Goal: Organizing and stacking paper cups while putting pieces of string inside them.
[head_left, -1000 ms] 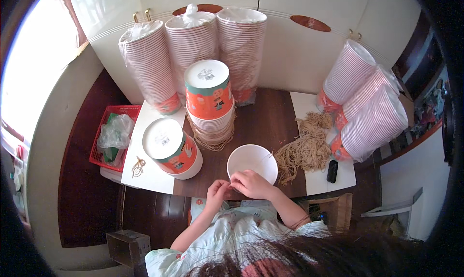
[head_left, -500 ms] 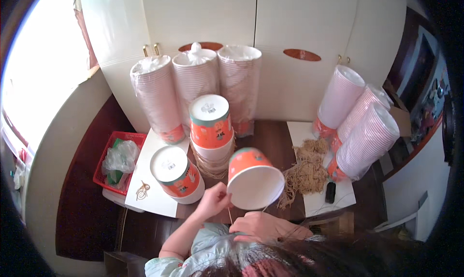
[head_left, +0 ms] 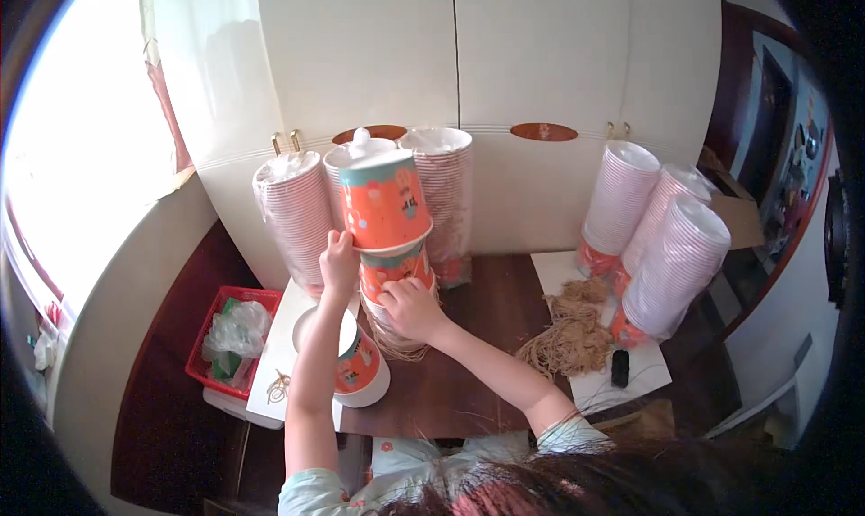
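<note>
One upturned cup (head_left: pixel 383 205) is poised over the stack (head_left: pixel 383 269), long axis running near twelve-to-six | left hand (head_left: pixel 339 266), nearer, is grasping its rim, cup lying at one o'clock | right hand (head_left: pixel 413 309) is touching stack's side, cup lying toward eleven; grip unclear

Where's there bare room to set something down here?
The brown tabletop looks bare behind the right forearm, between the central bucket stack and the twine, and again between that forearm and the front buckets. The right end is crowded with wrapped stacks.
</note>
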The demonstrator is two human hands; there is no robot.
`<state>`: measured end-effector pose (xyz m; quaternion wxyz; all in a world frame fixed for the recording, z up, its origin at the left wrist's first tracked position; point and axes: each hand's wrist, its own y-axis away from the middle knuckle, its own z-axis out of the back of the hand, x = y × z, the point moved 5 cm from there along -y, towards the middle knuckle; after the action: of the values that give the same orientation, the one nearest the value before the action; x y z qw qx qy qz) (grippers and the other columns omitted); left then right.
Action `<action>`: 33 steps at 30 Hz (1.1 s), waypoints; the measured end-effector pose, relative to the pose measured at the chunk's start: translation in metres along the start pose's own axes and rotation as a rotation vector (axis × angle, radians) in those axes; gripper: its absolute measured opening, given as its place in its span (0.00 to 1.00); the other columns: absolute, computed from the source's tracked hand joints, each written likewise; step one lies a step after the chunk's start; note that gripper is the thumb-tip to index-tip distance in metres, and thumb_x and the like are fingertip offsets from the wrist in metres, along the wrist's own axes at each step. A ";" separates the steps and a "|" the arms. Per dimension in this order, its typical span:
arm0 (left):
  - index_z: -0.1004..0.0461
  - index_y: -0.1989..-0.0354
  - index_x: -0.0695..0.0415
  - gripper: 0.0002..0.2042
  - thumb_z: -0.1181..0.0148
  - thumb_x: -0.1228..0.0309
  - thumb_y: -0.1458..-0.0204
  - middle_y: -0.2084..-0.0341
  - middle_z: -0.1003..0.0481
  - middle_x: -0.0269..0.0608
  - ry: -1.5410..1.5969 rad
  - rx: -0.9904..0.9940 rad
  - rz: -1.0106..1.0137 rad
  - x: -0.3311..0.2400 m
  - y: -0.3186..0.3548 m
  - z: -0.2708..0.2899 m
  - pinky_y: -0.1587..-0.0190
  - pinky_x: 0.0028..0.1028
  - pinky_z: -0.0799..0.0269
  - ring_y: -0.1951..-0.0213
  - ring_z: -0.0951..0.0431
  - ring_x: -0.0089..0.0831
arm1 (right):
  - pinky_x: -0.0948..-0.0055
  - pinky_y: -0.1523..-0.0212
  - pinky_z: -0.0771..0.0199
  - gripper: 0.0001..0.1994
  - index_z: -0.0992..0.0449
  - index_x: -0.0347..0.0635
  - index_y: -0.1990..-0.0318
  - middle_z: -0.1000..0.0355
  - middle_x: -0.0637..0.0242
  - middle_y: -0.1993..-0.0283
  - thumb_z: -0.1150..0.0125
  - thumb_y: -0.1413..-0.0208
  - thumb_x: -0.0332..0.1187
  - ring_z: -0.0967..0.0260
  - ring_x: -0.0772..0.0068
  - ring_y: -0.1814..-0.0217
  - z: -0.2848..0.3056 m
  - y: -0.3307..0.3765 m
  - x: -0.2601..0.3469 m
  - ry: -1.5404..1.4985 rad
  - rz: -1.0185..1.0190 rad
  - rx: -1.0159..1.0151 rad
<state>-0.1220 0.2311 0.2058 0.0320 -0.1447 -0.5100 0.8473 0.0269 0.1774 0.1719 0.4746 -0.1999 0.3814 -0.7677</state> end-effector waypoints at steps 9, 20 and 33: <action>0.34 0.68 0.61 0.07 0.55 0.73 0.53 0.71 0.29 0.50 -0.395 0.703 0.151 0.029 0.037 -0.031 0.71 0.36 0.27 0.72 0.24 0.44 | 0.65 0.58 0.41 0.08 0.30 0.43 0.71 0.35 0.66 0.66 0.46 0.60 0.34 0.36 0.65 0.61 -0.055 0.045 0.001 -0.074 -0.086 0.206; 0.34 0.56 0.50 0.19 0.44 0.63 0.59 0.55 0.35 0.39 -0.181 0.445 -0.141 -0.054 0.012 -0.001 0.47 0.43 0.44 0.44 0.42 0.43 | 0.59 0.45 0.49 0.19 0.33 0.40 0.57 0.40 0.56 0.49 0.44 0.60 0.33 0.45 0.58 0.45 -0.048 0.091 0.032 -0.323 -0.157 0.341; 0.43 0.46 0.61 0.29 0.46 0.62 0.57 0.46 0.43 0.51 -0.131 0.442 -0.048 -0.047 0.032 0.053 0.45 0.44 0.48 0.44 0.43 0.46 | 0.60 0.42 0.50 0.33 0.46 0.42 0.44 0.52 0.54 0.41 0.40 0.60 0.35 0.53 0.56 0.39 -0.036 0.058 0.083 -0.423 -0.027 0.239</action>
<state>-0.0892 0.1612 0.2109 0.0502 -0.0668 -0.3164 0.9450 -0.0025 0.1031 0.0998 0.5539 -0.3038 0.1772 -0.7547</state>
